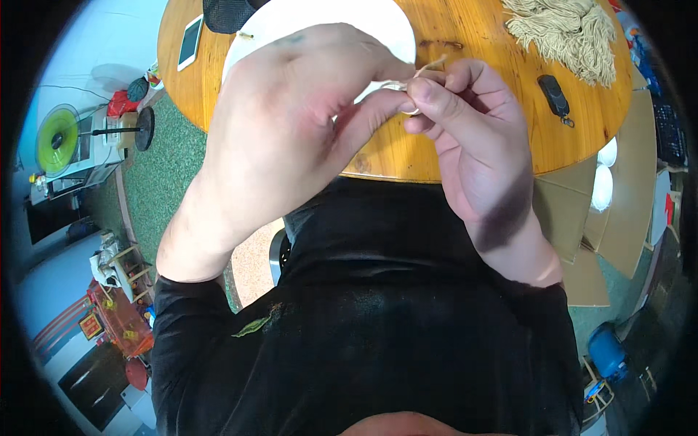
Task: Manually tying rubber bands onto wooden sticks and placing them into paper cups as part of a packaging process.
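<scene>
Beyond the right fingers point(436, 102), bare tabletop point(465, 29) leaves passage; rightward, key fob point(554, 96) and yarn bundle point(567, 40) obstruct; leftward, apparently a white plate point(389, 29).

Blk top point(407, 341) here, folks, matching sleeves point(185, 320) ending at the forearms point(200, 236), grn leaf-shaped motif point(252, 327) up front, bluish mark point(291, 39) on L hand point(280, 109)!

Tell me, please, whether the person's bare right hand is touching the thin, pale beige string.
Touching: the head view shows the right hand pinching the string at its thumb tip, a loose end sticking out beyond.
</scene>
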`<state>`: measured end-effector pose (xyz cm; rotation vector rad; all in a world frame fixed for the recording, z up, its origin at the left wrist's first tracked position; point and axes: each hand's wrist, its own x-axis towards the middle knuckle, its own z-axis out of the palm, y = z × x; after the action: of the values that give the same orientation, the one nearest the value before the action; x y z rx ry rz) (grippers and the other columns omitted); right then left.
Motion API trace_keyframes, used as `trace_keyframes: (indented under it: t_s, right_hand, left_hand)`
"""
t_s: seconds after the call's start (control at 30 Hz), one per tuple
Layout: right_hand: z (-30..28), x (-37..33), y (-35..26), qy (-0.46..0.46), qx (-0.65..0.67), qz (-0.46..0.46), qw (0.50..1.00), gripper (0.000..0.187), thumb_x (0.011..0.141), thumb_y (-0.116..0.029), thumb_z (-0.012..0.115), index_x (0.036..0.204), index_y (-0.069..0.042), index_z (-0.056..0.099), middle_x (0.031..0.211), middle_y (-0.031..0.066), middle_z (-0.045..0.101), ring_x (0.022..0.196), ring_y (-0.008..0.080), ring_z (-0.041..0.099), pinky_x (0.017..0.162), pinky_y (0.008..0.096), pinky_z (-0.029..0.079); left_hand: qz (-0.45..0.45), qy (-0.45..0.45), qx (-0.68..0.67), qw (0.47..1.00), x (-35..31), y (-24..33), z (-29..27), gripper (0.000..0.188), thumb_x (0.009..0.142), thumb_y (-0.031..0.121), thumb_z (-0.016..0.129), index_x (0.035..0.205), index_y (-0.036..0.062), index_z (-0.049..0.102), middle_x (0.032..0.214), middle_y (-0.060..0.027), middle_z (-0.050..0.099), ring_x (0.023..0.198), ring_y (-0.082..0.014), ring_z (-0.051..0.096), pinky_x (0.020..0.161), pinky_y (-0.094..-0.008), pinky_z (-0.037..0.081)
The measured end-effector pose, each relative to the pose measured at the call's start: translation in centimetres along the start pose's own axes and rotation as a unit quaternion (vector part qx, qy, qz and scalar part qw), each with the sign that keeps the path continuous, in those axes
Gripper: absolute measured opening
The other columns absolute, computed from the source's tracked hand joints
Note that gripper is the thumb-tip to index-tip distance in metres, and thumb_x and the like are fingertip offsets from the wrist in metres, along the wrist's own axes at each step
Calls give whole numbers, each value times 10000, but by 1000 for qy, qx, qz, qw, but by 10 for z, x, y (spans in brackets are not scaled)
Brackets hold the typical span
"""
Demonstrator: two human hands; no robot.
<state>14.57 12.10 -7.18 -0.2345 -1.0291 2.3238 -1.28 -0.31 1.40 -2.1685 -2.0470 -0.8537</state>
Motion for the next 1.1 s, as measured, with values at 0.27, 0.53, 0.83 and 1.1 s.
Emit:
trace_keyframes:
  t_s: [0.27, 0.53, 0.83, 1.1]
  right_hand:
    - [2, -7, 4, 2, 44, 17, 999, 147, 1025, 12, 666, 1158, -46, 646, 1114, 114, 744, 1013, 191, 733, 910, 326, 598]
    - [3, -5, 4, -13, -146, -88, 985, 251, 943, 122, 699, 1159, 15, 629, 1121, 137, 744, 1039, 180, 733, 927, 299, 610]
    - [-14, 11, -2, -77, -459, -360, 809, 321, 858, 207, 740, 1091, 26, 614, 1112, 133, 668, 1010, 172, 709, 922, 270, 594]
    - [-16, 17, 4, -49, -452, -417, 787, 266, 811, 148, 774, 1003, -8, 676, 1024, 93, 699, 926, 189, 713, 830, 284, 578]
  left_hand:
    - [46, 20, 45, 998, -1, 5, 3, 226, 843, 11, 831, 1059, 66, 791, 897, -68, 722, 734, -189, 691, 635, -290, 538]
    - [32, 14, 74, 997, 0, 10, 1, 192, 844, 5, 819, 1017, 52, 753, 842, -60, 673, 682, -183, 648, 607, -290, 505]
    - [-217, -127, -184, 950, 0, 0, -9, 111, 1055, 69, 653, 1108, -21, 691, 926, 5, 691, 790, -39, 643, 672, -201, 508]
    - [-234, -193, -308, 902, 13, -21, -11, 156, 1082, 154, 612, 1079, 19, 691, 832, 49, 615, 634, 4, 496, 533, -180, 360]
